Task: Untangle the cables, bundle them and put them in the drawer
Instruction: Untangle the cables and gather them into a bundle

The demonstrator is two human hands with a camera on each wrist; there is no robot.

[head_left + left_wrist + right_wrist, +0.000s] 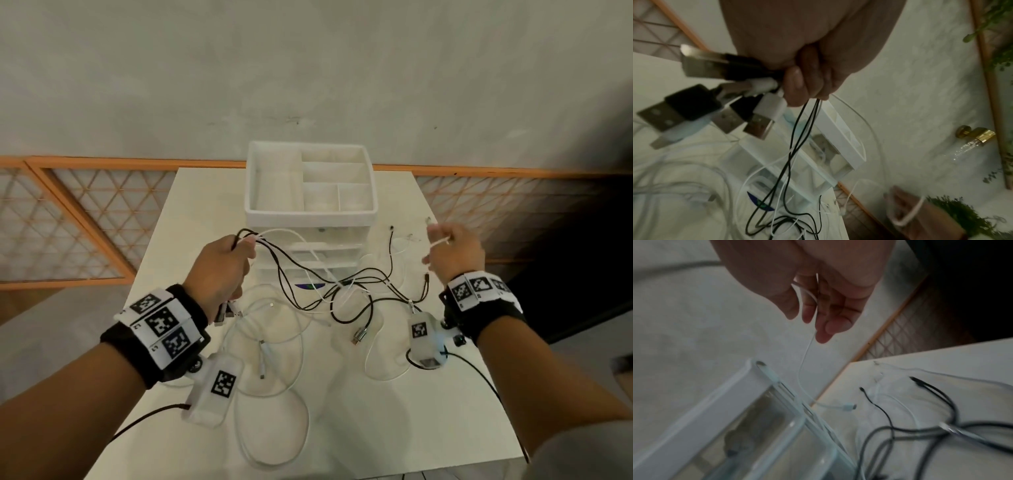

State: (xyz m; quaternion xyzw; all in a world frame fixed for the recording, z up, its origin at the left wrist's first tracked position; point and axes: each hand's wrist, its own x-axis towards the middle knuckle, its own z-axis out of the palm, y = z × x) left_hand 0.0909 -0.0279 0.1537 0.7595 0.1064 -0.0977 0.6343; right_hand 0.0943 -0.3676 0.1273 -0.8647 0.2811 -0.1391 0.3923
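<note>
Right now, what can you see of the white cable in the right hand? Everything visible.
The white cable is thin, smooth and plastic-looking. The right hand pinches it near one end, raised above the table, with a short loop across the fingers. Below the hand it hangs slack, curving down beside the drawer unit to a small white plug with a metal tip. Where it runs beyond the hand cannot be told.
</note>
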